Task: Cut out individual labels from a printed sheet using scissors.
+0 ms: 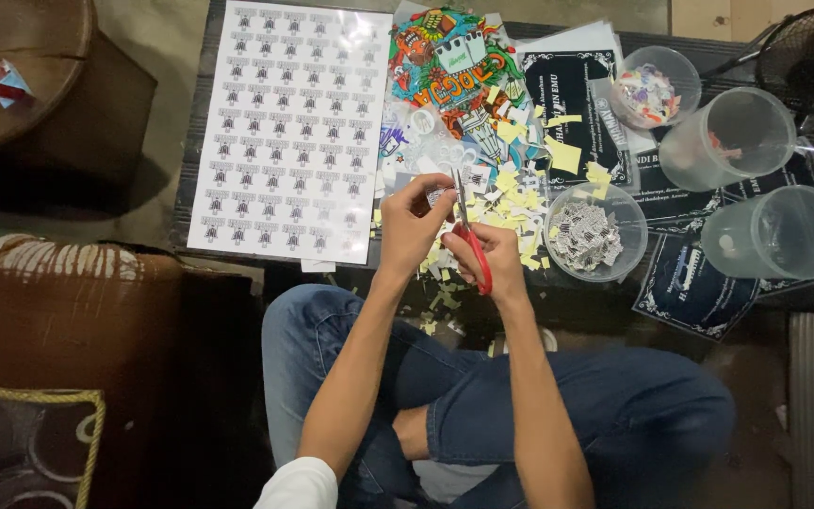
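Cutting stickers, mid-job, over the low table (195, 160).
Right hand (492, 253) grips red-handled scissors (471, 240); left hand (414, 221) pinches a small sticker piece (437, 196) at the blades. Bowl (594, 234) holds many cut pieces; the full sticker sheet (289, 127) looks untouched.

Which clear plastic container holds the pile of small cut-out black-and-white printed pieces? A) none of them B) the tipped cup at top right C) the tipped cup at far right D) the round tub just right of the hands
D: the round clear plastic tub, just right of the right hand that holds the red-handled scissors, is filled with the small black-and-white cut pieces.
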